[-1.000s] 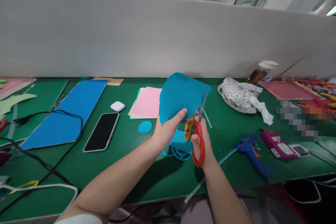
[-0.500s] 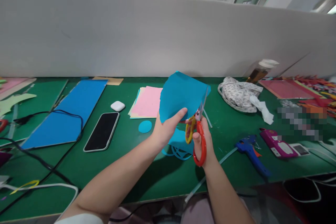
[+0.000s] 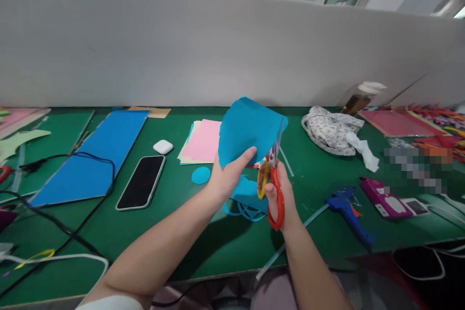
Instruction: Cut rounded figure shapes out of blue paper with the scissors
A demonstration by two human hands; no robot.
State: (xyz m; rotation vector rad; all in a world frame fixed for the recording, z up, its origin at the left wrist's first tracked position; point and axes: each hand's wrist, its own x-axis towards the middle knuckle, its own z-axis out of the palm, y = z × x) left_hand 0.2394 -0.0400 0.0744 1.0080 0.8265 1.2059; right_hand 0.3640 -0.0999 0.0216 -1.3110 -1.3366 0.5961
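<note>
My left hand (image 3: 230, 172) pinches the lower left part of a blue paper sheet (image 3: 249, 128), its thumb lying on top. My right hand (image 3: 281, 198) grips scissors (image 3: 279, 203) with red and yellow handles. The blades point up and meet the sheet's right side. Below the sheet, blue paper scraps (image 3: 249, 196) with curled strips lie on the green table (image 3: 203, 252). A small blue paper disc (image 3: 201, 175) rests left of them. Behind my left hand sits a stack of pink and pale sheets (image 3: 201, 141).
To the left are a phone (image 3: 141, 183), a white case (image 3: 163, 147), a blue board (image 3: 94, 160) and black cables. On the right lie a blue glue gun (image 3: 350, 215), a magenta device (image 3: 385, 198), a patterned cloth (image 3: 329, 131) and a bottle (image 3: 363, 97).
The blue sheet and my left hand have shifted slightly left and up. The scissor blades have tilted a little left at the sheet's right side.
</note>
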